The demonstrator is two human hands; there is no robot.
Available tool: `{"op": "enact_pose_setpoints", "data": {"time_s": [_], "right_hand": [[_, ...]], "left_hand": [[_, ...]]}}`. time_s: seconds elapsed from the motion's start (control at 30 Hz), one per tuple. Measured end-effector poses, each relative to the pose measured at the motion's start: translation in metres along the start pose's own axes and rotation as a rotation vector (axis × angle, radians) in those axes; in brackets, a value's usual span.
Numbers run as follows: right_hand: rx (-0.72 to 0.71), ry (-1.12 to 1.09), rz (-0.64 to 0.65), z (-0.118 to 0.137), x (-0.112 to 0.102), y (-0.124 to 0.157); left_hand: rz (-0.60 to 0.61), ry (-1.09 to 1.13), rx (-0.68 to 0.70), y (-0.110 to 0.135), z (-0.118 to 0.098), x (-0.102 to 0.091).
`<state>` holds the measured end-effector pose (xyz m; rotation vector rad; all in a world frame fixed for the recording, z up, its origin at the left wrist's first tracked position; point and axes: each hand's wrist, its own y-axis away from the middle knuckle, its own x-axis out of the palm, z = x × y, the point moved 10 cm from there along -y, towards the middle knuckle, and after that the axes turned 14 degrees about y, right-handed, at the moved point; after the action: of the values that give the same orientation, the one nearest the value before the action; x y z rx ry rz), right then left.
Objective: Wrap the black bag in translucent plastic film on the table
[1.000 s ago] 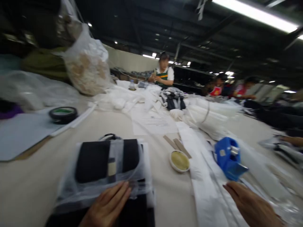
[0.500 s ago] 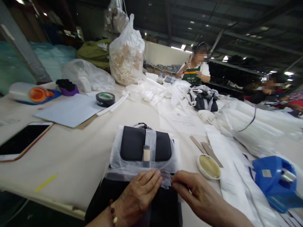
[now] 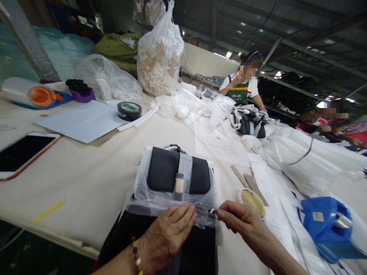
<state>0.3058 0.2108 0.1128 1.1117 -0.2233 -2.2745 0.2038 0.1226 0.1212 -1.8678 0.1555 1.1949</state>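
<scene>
Pressing flat on the near edge of a clear plastic wrap (image 3: 174, 191), the left hand (image 3: 166, 236) lies with fingers together and spread over the film, clamped on nothing. The wrap covers a black handbag (image 3: 177, 175) that sits in the middle of the near desk (image 3: 91, 179), just ahead of both hands. The right hand (image 3: 243, 223) meets the same edge from the right, its fingertips pinched together on the film; something small and shiny shows at the tips, too small to make out. Below the hands a dark cloth or second bag (image 3: 197, 248) runs out of the bottom of the frame, so its shape is unclear. Both forearms are cut off by the lower edge.

A blue tape dispenser (image 3: 327, 225) lies at the right, near a small round dish (image 3: 252, 200) just beside the right hand. A phone (image 3: 23, 152) lies at the left edge, partly cut off, with a black tape roll (image 3: 129, 110) and paper sheets (image 3: 80, 122) farther back. A full plastic sack (image 3: 159, 57) stands at the back. The desk is covered in pale cloth and strewn with white wrapping. Another person (image 3: 243, 88) works at the far end, under a dark ceiling with strip lights.
</scene>
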Motion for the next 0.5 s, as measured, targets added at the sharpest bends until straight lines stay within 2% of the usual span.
{"op": "enact_pose_setpoints", "data": {"time_s": [0.13,0.27,0.37,0.5], "right_hand": [[-0.03,-0.036,-0.005,0.004,0.001,0.002],[-0.092,0.051,0.012,0.016,0.012,0.0],[-0.069,0.296,-0.068,0.016,0.012,-0.004],[0.051,0.631,-0.209,0.01,0.006,-0.007]], "left_hand": [[-0.02,0.009,-0.01,-0.001,0.001,-0.001],[-0.025,0.004,-0.012,-0.001,0.0,0.0],[-0.04,0.004,-0.013,0.0,0.0,-0.001],[-0.049,0.007,-0.019,0.0,0.001,-0.003]]}}
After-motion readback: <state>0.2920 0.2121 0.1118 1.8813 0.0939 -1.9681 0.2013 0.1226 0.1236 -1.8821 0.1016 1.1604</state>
